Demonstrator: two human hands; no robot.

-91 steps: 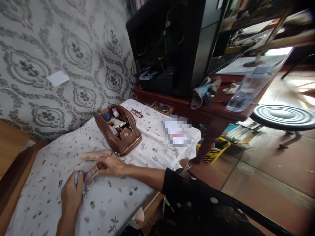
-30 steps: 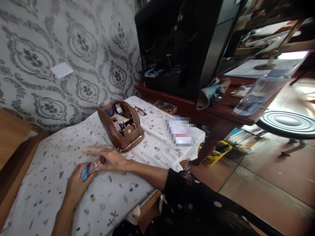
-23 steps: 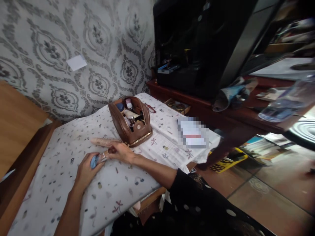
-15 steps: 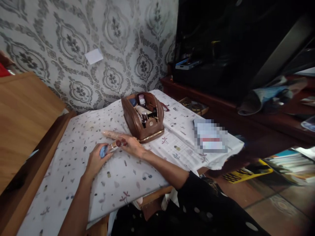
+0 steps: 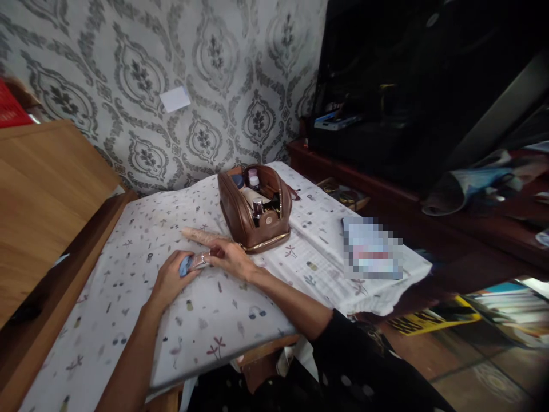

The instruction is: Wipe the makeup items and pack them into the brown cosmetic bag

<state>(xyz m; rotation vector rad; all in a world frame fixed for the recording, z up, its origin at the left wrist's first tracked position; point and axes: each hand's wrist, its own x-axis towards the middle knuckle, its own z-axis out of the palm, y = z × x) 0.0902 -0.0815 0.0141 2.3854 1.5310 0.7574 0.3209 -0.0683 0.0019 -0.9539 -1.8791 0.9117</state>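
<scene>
My left hand (image 5: 171,277) is closed around a crumpled light-blue cloth (image 5: 186,265) and one end of a small clear cosmetic bottle (image 5: 198,260) with a shiny silvery part. The fingers of my right hand (image 5: 234,258) are closed on the bottle's other end and hide it. Just beyond my hands lies a beige tube-like item (image 5: 199,235), partly covered by my right hand. Behind my right hand, a brown toiletry bag (image 5: 240,220) stands unzipped, with several cosmetic bottles and a cream tube (image 5: 253,196) inside.
A white patterned cloth (image 5: 141,252) covers the table. On its right side lies a blurred-out flat item (image 5: 371,249). A wooden panel (image 5: 55,171) borders the left, a patterned wall the back. To the right stand a dark cabinet and a large black screen (image 5: 386,103).
My right fingers have closed over the bottle's end, where they were looser before. The whole view has shifted slightly; the bag stays in place.
</scene>
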